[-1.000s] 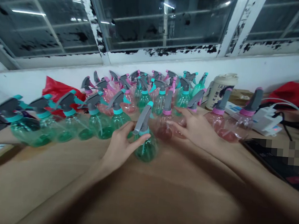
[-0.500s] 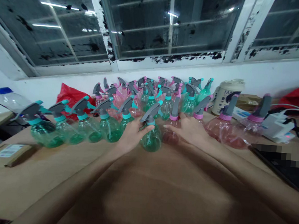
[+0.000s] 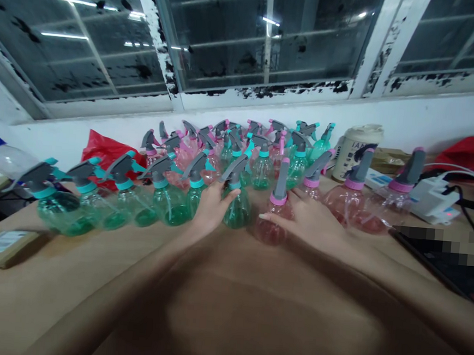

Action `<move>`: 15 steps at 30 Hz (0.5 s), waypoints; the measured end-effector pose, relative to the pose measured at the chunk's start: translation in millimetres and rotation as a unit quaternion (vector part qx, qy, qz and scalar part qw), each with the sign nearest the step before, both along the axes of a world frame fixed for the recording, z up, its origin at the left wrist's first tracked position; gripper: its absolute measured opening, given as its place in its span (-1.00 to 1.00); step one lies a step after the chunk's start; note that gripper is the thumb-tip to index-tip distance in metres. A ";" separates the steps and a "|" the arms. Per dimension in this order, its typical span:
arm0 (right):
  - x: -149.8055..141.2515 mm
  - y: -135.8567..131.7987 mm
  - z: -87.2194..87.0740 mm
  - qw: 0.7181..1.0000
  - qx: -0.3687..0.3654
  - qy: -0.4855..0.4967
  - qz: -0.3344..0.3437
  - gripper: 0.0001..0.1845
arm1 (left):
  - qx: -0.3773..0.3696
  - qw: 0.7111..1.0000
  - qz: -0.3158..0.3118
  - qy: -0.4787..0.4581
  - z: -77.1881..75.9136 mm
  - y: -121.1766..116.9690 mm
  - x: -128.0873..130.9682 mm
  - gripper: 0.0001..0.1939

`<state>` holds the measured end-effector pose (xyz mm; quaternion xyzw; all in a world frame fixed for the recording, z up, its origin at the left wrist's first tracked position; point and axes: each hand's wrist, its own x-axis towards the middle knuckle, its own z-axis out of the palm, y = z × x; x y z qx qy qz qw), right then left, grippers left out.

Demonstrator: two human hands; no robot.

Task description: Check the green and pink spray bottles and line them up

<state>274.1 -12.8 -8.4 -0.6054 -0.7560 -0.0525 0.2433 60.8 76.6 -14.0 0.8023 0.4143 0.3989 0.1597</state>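
Note:
My left hand (image 3: 212,207) grips a green spray bottle (image 3: 237,207) with a grey and teal trigger head, thumb near its neck; the bottle stands on the table at the right end of a front row of green bottles (image 3: 167,202). Just right of it, my right hand (image 3: 310,216) is closed around a pink spray bottle (image 3: 272,227) with a grey head and pink collar, its thumb across the front. The other fingers of both hands are partly hidden. More pink spray bottles (image 3: 342,202) stand beyond my right hand.
Behind are several pink and green spray bottles (image 3: 262,171) against the wall. A paper cup (image 3: 351,153), a white power strip (image 3: 434,198) with cables and a dark phone (image 3: 431,258) lie to the right. A red bag (image 3: 109,154) and a cardboard box (image 3: 7,247) are left.
The green bottle in my left hand has moved back toward the row. My right hand has closed on the pink bottle and brought it slightly forward. The camera view has shifted a little.

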 end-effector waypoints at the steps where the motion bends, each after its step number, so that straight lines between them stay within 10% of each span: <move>1: -1.5 -5.3 0.0 1.000 0.001 -0.003 -0.006 -0.28 | 0.005 1.000 0.007 0.007 0.6 0.3 1.0 -0.76; 15: -0.3 -50.1 5.2 0.995 0.030 -0.082 -0.056 -0.12 | 0.037 0.992 0.071 0.102 10.4 -40.8 4.3 -0.59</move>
